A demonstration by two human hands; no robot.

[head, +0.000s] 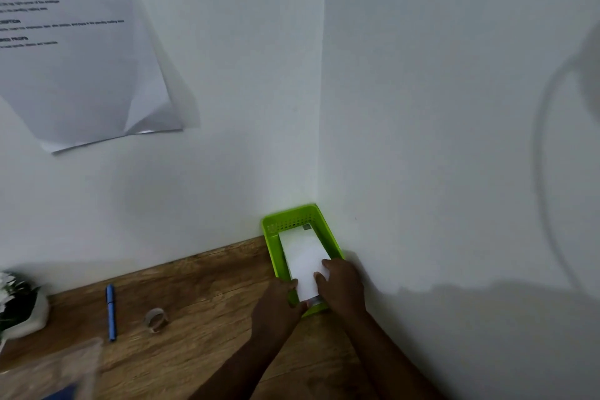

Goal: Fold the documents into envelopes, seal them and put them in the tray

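1. Your left hand [276, 305] has its grip on the near left edge of a white envelope [303, 258], thumb on top and fingers curled down beside it.
2. Your right hand [342, 286] has its grip on the near right edge of the same envelope, with the fingertips [325, 265] pressing on its top face.
3. The envelope lies lengthwise inside a lime-green plastic tray [271, 230]. Its near end sits between your two hands and its far end points away from them, toward the corner of the walls.
4. A small grey-green square, likely a stamp [306, 227], sits at the far corner of the envelope, away from your hands; no print on it can be read.
5. Just below the near end, between your hands, the edge of something else in the tray shows; you cannot tell what it is.
6. The tray stands on the wooden desk [201, 295], pushed into the corner, with perforated side walls.
7. Left of your left hand, well apart, lies a roll of clear tape [156, 320]; farther left a blue pen [110, 312].
8. At the far left edge stands a white pot with a plant [24, 305].
9. A printed sheet [74, 42] hangs on the wall above and left of your hands, its lower corner curling. The text is too blurred to read.
10. Clear plastic packaging [55, 370] lies at the near left of the desk.
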